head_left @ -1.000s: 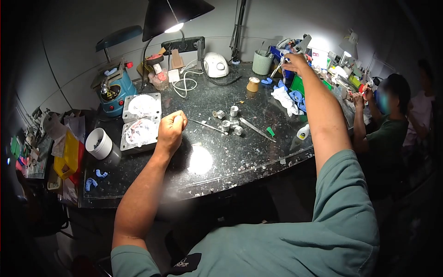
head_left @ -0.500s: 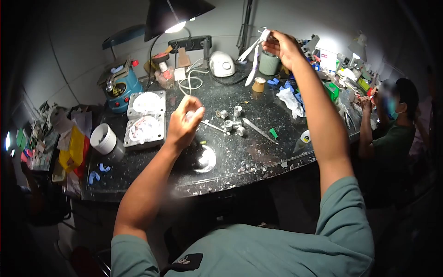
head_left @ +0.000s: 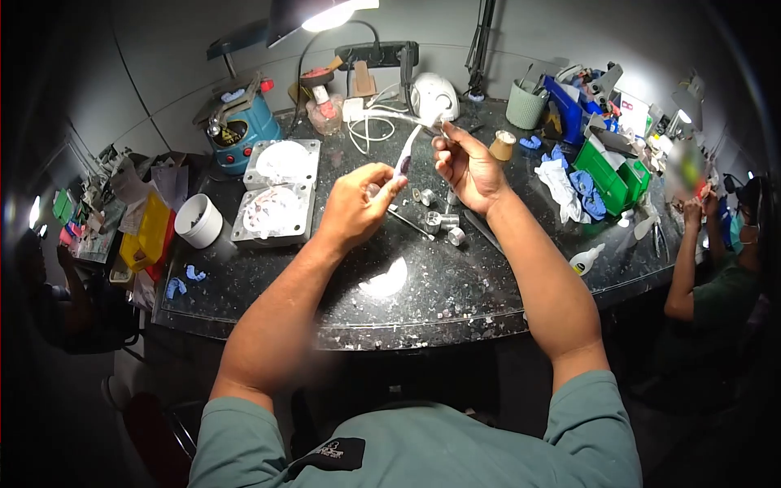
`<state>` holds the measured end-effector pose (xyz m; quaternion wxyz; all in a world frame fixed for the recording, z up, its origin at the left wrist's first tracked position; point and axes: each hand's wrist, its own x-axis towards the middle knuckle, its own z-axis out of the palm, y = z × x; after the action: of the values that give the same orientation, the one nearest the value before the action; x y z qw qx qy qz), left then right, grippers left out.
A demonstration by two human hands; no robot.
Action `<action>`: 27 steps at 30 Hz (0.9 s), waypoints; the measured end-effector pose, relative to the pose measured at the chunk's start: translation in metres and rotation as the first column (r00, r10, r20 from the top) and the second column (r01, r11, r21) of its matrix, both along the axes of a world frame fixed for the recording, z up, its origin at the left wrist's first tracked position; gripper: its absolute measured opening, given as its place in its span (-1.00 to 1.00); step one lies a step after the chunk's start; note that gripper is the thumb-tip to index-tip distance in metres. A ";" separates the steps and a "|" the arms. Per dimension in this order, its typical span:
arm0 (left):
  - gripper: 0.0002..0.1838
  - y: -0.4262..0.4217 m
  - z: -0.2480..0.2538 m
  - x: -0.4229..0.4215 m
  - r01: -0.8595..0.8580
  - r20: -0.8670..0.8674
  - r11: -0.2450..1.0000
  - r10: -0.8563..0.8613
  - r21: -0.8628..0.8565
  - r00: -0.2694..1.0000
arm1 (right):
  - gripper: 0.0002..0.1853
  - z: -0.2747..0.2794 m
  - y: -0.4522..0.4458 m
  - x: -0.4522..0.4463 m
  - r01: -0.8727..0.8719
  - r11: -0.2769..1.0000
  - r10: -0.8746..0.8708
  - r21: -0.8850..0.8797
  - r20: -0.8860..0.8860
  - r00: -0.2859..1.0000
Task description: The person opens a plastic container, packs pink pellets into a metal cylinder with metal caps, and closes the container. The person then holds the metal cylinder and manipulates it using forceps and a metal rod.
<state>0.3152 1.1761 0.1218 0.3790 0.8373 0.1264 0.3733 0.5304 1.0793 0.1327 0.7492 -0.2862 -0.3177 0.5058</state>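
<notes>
My left hand is closed, its thumb and fingers pinching the lower end of a slender white toothbrush-like tool with a dark purple patch on its grip. My right hand is at the upper end, thumb and fingertips bent around it; glare blurs the tip. Below the hands, several small metal cylinders lie on the dark speckled bench. A thin rod lies beside them, and a darker stick is partly hidden by my right wrist.
On the left are an open metal flask, a white cup and a blue machine. A green ribbed cup, green box and crumpled white cloth stand right. A lamp hangs overhead. A co-worker sits at right.
My right hand has come down and left from beside the green cup with the white tool. My left hand has moved right and up and now grips the tool's lower end. The view has shifted.
</notes>
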 end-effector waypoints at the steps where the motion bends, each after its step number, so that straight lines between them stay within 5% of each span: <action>1: -0.75 0.003 -0.002 0.001 -0.014 0.012 0.999 0.013 0.045 1.000 | -0.84 0.003 -0.001 -0.003 0.033 0.999 -0.033 -0.009 0.006 0.999; 11: -0.74 0.005 -0.003 -0.001 -0.144 -0.019 0.986 0.146 0.084 0.989 | -0.84 0.004 -0.001 -0.020 0.227 0.973 -0.226 0.033 0.317 0.921; 20: -0.76 0.000 0.001 -0.006 -0.077 -0.005 0.987 0.078 0.143 0.997 | -0.80 0.000 0.001 -0.032 0.177 0.983 -0.179 0.044 0.422 0.889; 27: -0.77 0.000 0.003 -0.008 -0.051 -0.041 0.998 0.053 0.047 0.998 | -0.78 0.010 -0.009 -0.041 -0.019 0.997 -0.013 0.071 0.427 0.904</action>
<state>0.3074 1.1758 0.1244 0.3468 0.8499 0.1476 0.3683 0.4892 1.0703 0.1426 0.6708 -0.3619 -0.4925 0.4201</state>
